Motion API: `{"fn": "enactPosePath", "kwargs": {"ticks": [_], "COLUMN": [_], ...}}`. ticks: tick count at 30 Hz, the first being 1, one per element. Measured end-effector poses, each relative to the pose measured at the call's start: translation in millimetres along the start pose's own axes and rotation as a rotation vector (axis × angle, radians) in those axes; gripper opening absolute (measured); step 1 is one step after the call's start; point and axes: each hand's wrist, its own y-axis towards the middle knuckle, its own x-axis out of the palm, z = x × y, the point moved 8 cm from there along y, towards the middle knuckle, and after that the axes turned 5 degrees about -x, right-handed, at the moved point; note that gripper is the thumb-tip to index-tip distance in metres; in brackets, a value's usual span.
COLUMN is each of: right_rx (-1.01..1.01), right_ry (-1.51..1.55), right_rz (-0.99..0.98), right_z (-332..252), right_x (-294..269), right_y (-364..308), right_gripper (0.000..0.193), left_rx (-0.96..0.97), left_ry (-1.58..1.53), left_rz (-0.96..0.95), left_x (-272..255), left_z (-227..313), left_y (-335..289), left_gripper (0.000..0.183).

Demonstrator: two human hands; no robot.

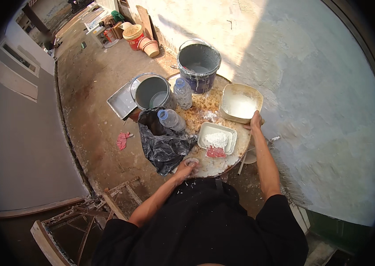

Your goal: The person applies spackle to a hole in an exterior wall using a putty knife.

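Upper-body view of work on the round, stained surface (242, 144). The right hand (255, 123) grips the square cream tub (231, 116) by its near right side, at the surface's right edge. The left hand (186, 167) is curled at the near edge, beside the black plastic bag (163, 148) (whether it encloses something whitish cannot be told). Progress, as judged here, is partial: white material already lines or fills the tub, its depth unclear, while a heap of white powder (216, 139), unused as yet, lies in the shallow tray (202, 135), touching a flat red piece (216, 152).
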Motion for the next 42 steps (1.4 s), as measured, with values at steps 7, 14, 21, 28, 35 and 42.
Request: {"fn": "enactPosePath", "kwargs": {"ticks": [7,14,21,28,35,42], "right_rx": [-0.013,-0.22,-0.963,-1.105,-1.01,-0.889], "right_ry": [-0.209,-0.437,-0.461,-0.545,-0.374,-0.099], "right_rz": [0.015,0.103,-0.201,-0.811,-0.729,-0.648], "right_z": [9.2,-19.3,-114.4,-68.7,-79.3,-109.8], "right_x": [-23.6,-37.8,99.0,247.7,233.0,163.6], "right_y": [-2.5,-23.6,-186.4,-223.2,-207.5,-186.6], "right_gripper": [0.062,0.064,0.046,0.075,0.063,0.069], "left_rx": [0.144,0.135,0.154,0.204,0.222,0.217], "left_ry": [0.031,-0.017,-0.039,0.02,0.003,0.075], "left_rz": [0.041,0.032,0.026,0.049,0.08,0.053], "left_x": [4.5,11.1,2.3,14.9,12.3,17.5], "left_z": [17.6,20.7,16.7,37.2,31.8,29.7], "left_y": [27.3,34.5,42.3,31.1,33.9,34.2], "left_gripper": [0.041,0.055,0.054,0.051,0.046,0.029]}}
